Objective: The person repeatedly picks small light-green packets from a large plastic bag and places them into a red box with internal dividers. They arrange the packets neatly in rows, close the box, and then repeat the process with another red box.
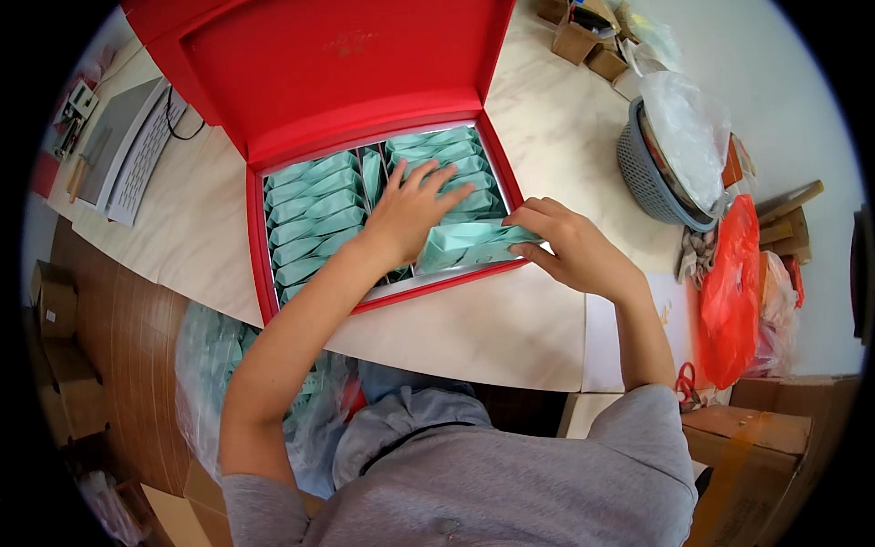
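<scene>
An open red gift box (258, 242) lies on the table with its lid raised at the back. Rows of pale green wrapped packets (310, 201) fill its left side, and more lie in the back of its right side. My left hand (410, 210) rests with fingers spread on the packets at the middle and right. Between finger and thumb, my right hand (561, 242) pinches the end of a green packet (465, 244), held tilted over the box's front right corner. Part of the right side is hidden under my left hand.
A grey basket (643, 173) with a plastic bag stands at the right, near a red plastic bag (734, 292) and red scissors (685, 381). At the far left is a keyboard (141, 155). A clear bag of green packets (210, 365) sits below the table's front edge.
</scene>
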Demonstrator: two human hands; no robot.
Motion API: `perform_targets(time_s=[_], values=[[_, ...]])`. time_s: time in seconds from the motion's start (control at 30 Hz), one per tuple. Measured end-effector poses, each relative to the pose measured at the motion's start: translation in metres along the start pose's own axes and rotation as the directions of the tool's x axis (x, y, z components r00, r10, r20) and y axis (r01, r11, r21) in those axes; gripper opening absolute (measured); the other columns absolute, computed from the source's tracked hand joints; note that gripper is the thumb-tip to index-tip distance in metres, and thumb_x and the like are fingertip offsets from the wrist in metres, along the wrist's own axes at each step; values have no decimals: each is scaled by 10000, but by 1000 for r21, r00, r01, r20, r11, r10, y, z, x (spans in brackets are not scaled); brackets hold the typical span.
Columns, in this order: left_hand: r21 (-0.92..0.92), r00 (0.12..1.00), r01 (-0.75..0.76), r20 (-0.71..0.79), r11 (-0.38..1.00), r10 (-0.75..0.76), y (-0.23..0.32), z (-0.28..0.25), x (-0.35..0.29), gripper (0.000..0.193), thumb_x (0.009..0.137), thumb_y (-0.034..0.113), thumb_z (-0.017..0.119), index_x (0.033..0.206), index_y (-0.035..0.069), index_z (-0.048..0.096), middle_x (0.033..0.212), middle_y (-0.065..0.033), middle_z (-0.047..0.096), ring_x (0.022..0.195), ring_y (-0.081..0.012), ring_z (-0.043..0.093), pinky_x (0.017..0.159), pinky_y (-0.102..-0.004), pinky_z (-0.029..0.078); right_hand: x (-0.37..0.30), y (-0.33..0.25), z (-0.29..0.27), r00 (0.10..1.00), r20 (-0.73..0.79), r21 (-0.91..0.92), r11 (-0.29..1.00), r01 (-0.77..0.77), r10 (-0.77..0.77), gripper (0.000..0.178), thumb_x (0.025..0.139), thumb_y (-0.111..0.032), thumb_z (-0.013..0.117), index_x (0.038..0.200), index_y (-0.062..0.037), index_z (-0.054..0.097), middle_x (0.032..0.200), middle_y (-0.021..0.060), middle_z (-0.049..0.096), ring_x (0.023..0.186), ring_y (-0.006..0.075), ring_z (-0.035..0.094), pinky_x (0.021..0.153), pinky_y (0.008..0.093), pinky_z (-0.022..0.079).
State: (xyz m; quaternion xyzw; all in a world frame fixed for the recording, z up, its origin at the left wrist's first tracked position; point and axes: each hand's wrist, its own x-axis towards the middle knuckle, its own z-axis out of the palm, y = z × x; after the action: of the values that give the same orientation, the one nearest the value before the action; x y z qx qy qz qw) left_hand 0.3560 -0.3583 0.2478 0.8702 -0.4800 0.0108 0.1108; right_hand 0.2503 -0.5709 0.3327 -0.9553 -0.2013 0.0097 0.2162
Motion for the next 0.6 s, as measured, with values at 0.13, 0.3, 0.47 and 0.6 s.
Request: perform_targets(time_s=[0.13, 0.3, 0.47, 0.6], values=[[105, 998, -25, -63, 994, 31, -18, 8, 0, 778, 669, 32, 722, 1373, 198, 435, 1449, -56, 348, 1329, -284, 324, 1116, -482, 260, 17, 1, 9, 986, 153, -261, 965, -20, 62, 233, 785, -88, 676, 1000, -60, 590, 911, 85, 590, 897, 270, 592, 705, 376, 513], [-183, 997, -53, -68, 982, 41, -23, -11, -13, 577, 803, 119, 666, 1345, 176, 477, 1401, -76, 428, 1311, -252, 367, 1119, -442, 263, 31, 2, 39, 992, 119, -359, 930, 79, -38, 251, 724, -45, 676, 951, -62, 571, 907, 88, 546, 855, 251, 579, 642, 350, 524], [-221, 995, -23, 87, 975, 43, -13, -41, -32, 498, 866, 213, 606, 1339, 125, 480, 1406, -79, 441, 1341, -207, 349, 1122, -423, 257, 25, -2, 45, 998, 50, -261, 964, 50, -38, 295, 741, -49, 660, 1024, -29, 576, 1026, 130, 536, 938, 272, 563, 712, 359, 518], [-101, 993, -114, 11, 988, 115, 18, -30, -70, 535, 876, 283, 587, 1351, 78, 453, 1423, -68, 424, 1351, -194, 342, 1123, -427, 251, 18, -14, 24, 975, 22, -279, 935, 216, -219, 414, 790, -176, 675, 1164, -28, 579, 1226, 139, 542, 1120, 297, 533, 909, 387, 468]])
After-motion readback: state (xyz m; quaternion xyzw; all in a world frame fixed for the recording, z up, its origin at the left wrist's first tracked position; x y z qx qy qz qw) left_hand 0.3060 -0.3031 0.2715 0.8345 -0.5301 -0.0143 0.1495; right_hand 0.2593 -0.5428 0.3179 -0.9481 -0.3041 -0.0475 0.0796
